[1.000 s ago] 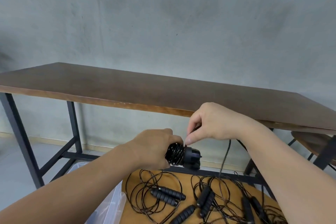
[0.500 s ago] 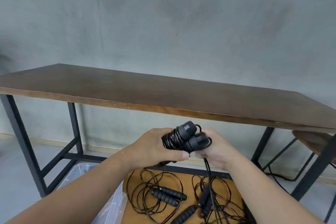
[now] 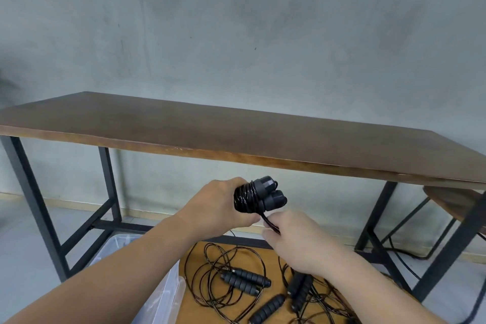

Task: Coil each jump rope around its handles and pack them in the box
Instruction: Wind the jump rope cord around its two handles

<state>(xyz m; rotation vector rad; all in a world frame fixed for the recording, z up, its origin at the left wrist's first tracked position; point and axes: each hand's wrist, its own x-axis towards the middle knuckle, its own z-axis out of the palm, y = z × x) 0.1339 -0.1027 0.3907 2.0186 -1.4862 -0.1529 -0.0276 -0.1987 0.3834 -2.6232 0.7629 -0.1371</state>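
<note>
Rope [image 3: 246, 198] sits mid-frame, low centre, wound in tight black turns round its two handles [image 3: 269, 193], whose caps point up and right. Left hand [image 3: 215, 208] grips the wrapped bundle, fingers curled round it. Right hand [image 3: 294, 239] just below and right, pinching the free tail [image 3: 268, 221] that runs out from under the coil. Box [image 3: 168, 294], clear plastic, lower left by the left forearm. Loose ropes [image 3: 231, 279] lie tangled on a wooden surface, bottom centre.

Step in hand, as I judge it: finishing the wrap. Keep the tail taut so turns do not slacken; lay each turn beside the last, not over the caps. Tuck the end under a turn before the left hand eases off. Handles should stay parallel.
</note>
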